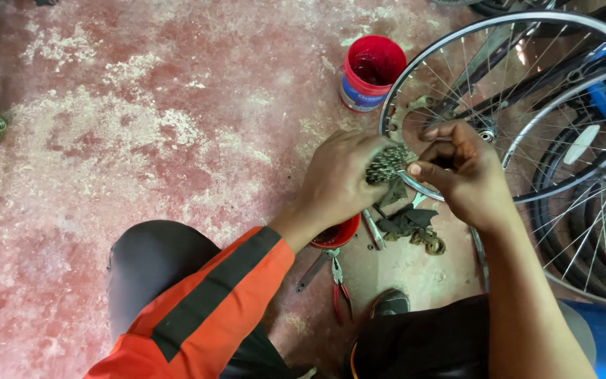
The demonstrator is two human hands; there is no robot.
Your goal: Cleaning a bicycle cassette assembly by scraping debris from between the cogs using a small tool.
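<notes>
Near: one pair of red-handled pliers (pixel 340 289) on the floor (pixel 142 126), one shoe tip (pixel 390 303), one dark rag (pixel 407 220) with a rusty chain bit (pixel 431 243) beside it, one small red bowl (pixel 338 235) under the left wrist. Two hands: left hand (pixel 341 179) curled tight round a grey stacked-cog bike cassette (pixel 386 163), right hand (pixel 466 172) pinching its other side with thumb and bent fingers. Cassette held in air, between both hands, above the rag, grimy metal, toothed. Beyond: one spoked wheel (pixel 601 31), more rims behind, one red bucket (pixel 371 74). Floor red concrete, worn white patches.
</notes>
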